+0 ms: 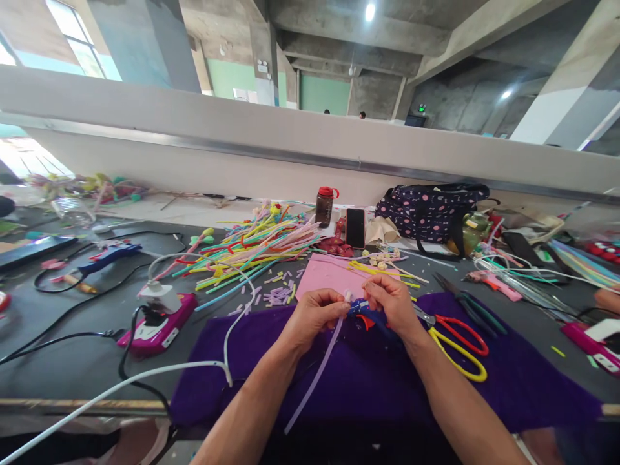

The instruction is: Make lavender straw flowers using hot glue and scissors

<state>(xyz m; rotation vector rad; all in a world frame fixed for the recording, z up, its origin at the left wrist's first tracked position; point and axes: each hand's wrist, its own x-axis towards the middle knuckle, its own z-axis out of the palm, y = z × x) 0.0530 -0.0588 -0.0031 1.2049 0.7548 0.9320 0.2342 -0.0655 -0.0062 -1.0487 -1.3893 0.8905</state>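
My left hand [314,315] pinches a pale lilac pipe cleaner [317,371] near its top, where a small whitish tuft [347,296] shows at the fingertips. The stem's long end hangs down over a dark purple cloth [232,368]. Close by on the right, my right hand [391,302] has thumb and finger pressed together; what they hold, if anything, is too small to make out. Under and between both hands lies a blue tool with an orange-red part [367,321], partly hidden. Scissors [458,342] with one red and one yellow handle rest beside my right wrist.
Pliers [477,310] lie beyond the scissors. Ahead are a pink sheet [320,274], cut lilac bits [278,294], a heap of coloured pipe cleaners [252,245], a bottle [324,208], a phone [355,228] and a bag [431,213]. A pink power strip [159,329] with cables sits left.
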